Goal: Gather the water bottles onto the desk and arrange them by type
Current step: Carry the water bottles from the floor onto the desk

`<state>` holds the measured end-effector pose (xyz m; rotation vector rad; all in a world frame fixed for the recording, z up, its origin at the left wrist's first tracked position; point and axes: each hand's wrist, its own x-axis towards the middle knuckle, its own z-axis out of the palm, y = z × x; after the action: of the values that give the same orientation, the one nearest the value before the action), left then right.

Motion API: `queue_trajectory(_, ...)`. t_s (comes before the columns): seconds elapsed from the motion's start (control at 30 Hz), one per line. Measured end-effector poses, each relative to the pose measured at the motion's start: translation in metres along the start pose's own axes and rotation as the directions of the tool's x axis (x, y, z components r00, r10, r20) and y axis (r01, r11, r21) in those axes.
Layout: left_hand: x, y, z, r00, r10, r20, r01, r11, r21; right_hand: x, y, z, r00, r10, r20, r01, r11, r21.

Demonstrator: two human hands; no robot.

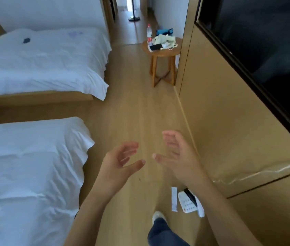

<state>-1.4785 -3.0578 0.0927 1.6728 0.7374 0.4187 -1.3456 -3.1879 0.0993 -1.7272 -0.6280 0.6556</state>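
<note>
A clear water bottle (149, 34) with a red cap and red label stands upright on a small round wooden side table (163, 52) far ahead, against the right wall. My left hand (121, 162) and my right hand (174, 155) are raised in front of me over the wooden floor, palms facing each other, fingers spread and relaxed. Neither hand holds anything. Both are far short of the bottle.
Two beds with white covers, the nearer bed (29, 171) and the farther bed (39, 59), fill the left side. A phone, a bag and cloth (165, 40) share the side table. A desk telephone (190, 203) and a white strip lie on the floor by the wooden wall (220, 112). A dark screen (264, 50) hangs at the right.
</note>
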Motion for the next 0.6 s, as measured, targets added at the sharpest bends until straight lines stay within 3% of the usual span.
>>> queue_trajectory(0.27, 0.177, 0.012, -0.034, 0.998, 0.003, -0.058, -0.004, 1.0, -0.008, 0.201, -0.017, 0.008, 1.0, -0.01, 0.029, 0.011, 0.999, -0.033)
queue_trajectory(0.6, 0.449, 0.001, -0.141, 0.992, -0.016, -0.126, 0.015, 1.0, -0.004, 0.484, -0.05, 0.085, 0.999, -0.03, 0.036, 0.035, 0.987, -0.159)
